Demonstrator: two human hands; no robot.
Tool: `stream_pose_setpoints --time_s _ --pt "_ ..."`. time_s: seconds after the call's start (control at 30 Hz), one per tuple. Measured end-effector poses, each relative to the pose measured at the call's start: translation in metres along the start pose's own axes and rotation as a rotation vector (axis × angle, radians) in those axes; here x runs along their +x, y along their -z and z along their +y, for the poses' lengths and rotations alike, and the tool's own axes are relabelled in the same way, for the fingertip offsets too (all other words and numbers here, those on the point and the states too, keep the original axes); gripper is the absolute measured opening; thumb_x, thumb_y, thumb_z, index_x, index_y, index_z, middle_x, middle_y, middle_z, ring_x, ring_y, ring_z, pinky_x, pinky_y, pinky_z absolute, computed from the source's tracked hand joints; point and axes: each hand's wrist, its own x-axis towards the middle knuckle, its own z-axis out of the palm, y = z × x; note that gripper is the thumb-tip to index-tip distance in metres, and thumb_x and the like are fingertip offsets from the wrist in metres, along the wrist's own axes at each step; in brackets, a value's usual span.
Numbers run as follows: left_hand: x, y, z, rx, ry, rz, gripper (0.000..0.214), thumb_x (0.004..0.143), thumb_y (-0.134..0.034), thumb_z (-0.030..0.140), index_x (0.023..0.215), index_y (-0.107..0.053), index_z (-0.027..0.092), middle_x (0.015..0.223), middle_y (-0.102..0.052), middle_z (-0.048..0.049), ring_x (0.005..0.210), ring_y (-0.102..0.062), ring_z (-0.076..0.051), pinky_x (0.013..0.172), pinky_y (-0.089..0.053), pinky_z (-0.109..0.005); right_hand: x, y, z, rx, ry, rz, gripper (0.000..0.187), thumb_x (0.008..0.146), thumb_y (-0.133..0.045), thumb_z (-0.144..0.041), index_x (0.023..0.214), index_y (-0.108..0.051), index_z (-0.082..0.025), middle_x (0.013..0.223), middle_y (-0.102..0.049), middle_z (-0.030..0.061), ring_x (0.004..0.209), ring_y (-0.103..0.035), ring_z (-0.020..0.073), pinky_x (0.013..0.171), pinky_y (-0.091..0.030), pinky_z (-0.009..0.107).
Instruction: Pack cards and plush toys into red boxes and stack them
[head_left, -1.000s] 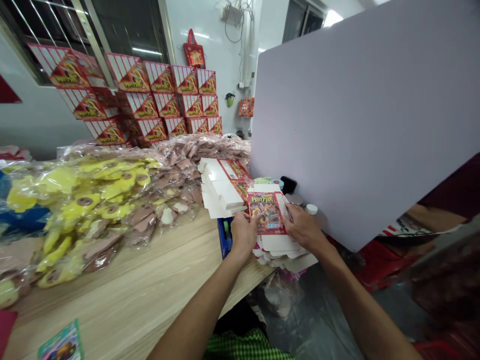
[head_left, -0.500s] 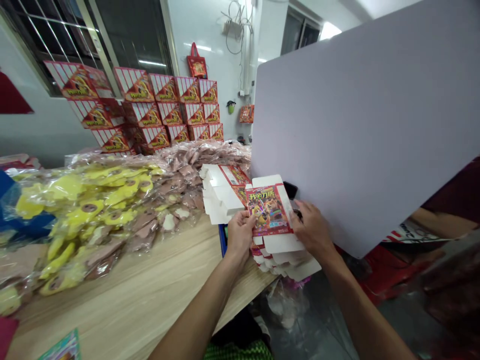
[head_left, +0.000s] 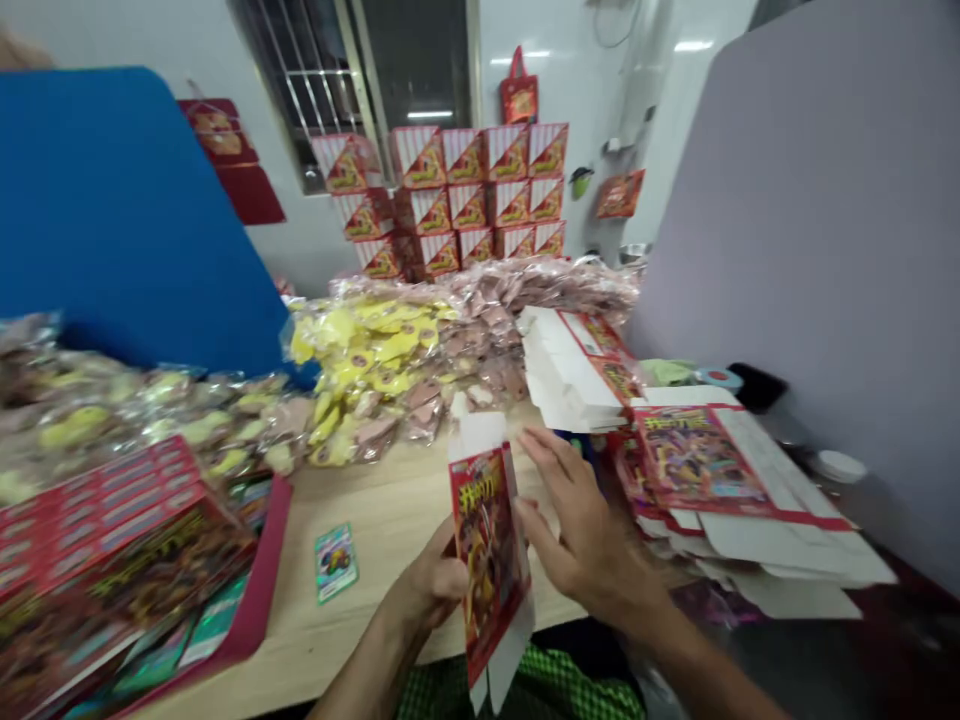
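My left hand (head_left: 427, 585) grips a flat-folded red printed carton (head_left: 487, 560), which stands upright with its white flaps at top and bottom. My right hand (head_left: 589, 530) is beside that carton, fingers spread, and holds nothing; its fingertips are close to the carton's edge. To the right lies a loose stack of flat printed cartons (head_left: 697, 460) with white flaps, and behind it sits a pile of white-and-red folded cartons (head_left: 574, 370). Both lie on the light wood table (head_left: 375, 520).
A red tray of printed boxes (head_left: 112, 560) sits at the left front, with a small printed card (head_left: 335, 562) beside it. Plastic bags of yellow and pink items (head_left: 375, 370) fill the table's back. Blue (head_left: 112, 210) and lavender (head_left: 825, 250) boards stand at the sides, and stacked red boxes (head_left: 465, 190) rise behind.
The view has swung left. One carton has come off the stack and stands upright in my left hand. My right hand has let go of it and opened.
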Motion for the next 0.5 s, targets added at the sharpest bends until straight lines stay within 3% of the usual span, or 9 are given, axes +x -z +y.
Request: stream_pose_setpoints --time_s 0.1,0.17,0.23,0.27,0.33,0.4,0.43,0.5 --pt "-0.032 0.025 -0.007 0.021 -0.029 -0.001 0.095 0.044 -0.098 0.048 0.129 -0.067 0.019 0.127 -0.071 -0.0169 0.126 -0.061 -0.045 0.104 -0.052 -0.055 0.033 0.000 -0.004 0.271 0.152 -0.309 0.025 0.101 -0.045 -0.030 0.116 -0.063 -0.022 0.115 -0.067 0.0099 0.117 -0.056 0.0293 0.106 -0.041 0.052" --pt "-0.050 0.036 -0.009 -0.005 -0.050 0.123 0.094 0.047 -0.098 0.043 0.132 -0.064 0.020 0.126 -0.072 -0.0160 0.122 -0.065 -0.043 0.103 -0.053 -0.055 0.046 -0.007 0.000 0.387 0.152 -0.393 0.019 0.099 -0.050 -0.034 0.097 -0.063 -0.021 0.101 -0.066 0.0072 0.106 -0.058 0.0277 0.103 -0.042 0.051" --pt "-0.062 0.040 -0.009 -0.040 -0.082 0.345 0.085 0.053 -0.095 0.039 0.129 -0.064 0.019 0.119 -0.075 -0.0148 0.111 -0.071 -0.039 0.100 -0.056 -0.053 0.047 -0.022 0.006 0.520 0.018 -0.376 0.021 0.095 -0.057 -0.036 0.109 -0.064 -0.022 0.117 -0.064 0.0092 0.114 -0.056 0.0281 0.105 -0.042 0.050" --pt "-0.065 0.041 -0.008 -0.057 -0.104 0.452 0.079 0.056 -0.094 0.037 0.127 -0.065 0.018 0.114 -0.077 -0.0145 0.106 -0.074 -0.037 0.097 -0.058 -0.052 0.044 -0.031 0.008 0.618 -0.074 -0.396 0.031 0.094 -0.059 -0.037 0.121 -0.062 -0.023 0.128 -0.061 0.0102 0.122 -0.054 0.0284 0.107 -0.042 0.050" --pt "-0.068 0.040 -0.007 -0.079 -0.147 0.589 0.069 0.059 -0.092 0.035 0.120 -0.068 0.015 0.108 -0.079 -0.0144 0.098 -0.076 -0.035 0.092 -0.061 -0.049 0.031 -0.051 0.009 0.863 -0.257 -0.534 0.045 0.095 -0.059 -0.041 0.137 -0.056 -0.025 0.140 -0.058 0.0104 0.129 -0.053 0.0278 0.109 -0.043 0.048" --pt "-0.065 0.038 -0.007 -0.086 -0.171 0.645 0.061 0.061 -0.092 0.035 0.115 -0.071 0.013 0.105 -0.079 -0.0143 0.093 -0.077 -0.034 0.089 -0.062 -0.048 0.016 -0.070 0.004 1.081 -0.403 -0.661 0.043 0.098 -0.057 -0.046 0.134 -0.059 -0.023 0.133 -0.064 0.0100 0.123 -0.059 0.0266 0.108 -0.047 0.045" --pt "-0.063 0.037 -0.007 -0.084 -0.177 0.655 0.059 0.063 -0.091 0.036 0.113 -0.072 0.013 0.104 -0.080 -0.0142 0.092 -0.077 -0.033 0.088 -0.063 -0.047 0.010 -0.079 0.000 1.152 -0.472 -0.652 0.042 0.098 -0.057 -0.049 0.129 -0.062 -0.021 0.126 -0.067 0.0095 0.117 -0.063 0.0260 0.105 -0.050 0.043" --pt "-0.058 0.037 -0.008 -0.066 -0.186 0.665 0.054 0.066 -0.090 0.040 0.110 -0.074 0.012 0.102 -0.080 -0.0139 0.090 -0.077 -0.032 0.087 -0.063 -0.045 0.003 -0.093 -0.005 1.203 -0.621 -0.509 0.043 0.093 -0.064 -0.055 0.119 -0.064 -0.020 0.111 -0.072 0.0074 0.099 -0.069 0.0246 0.090 -0.058 0.039"
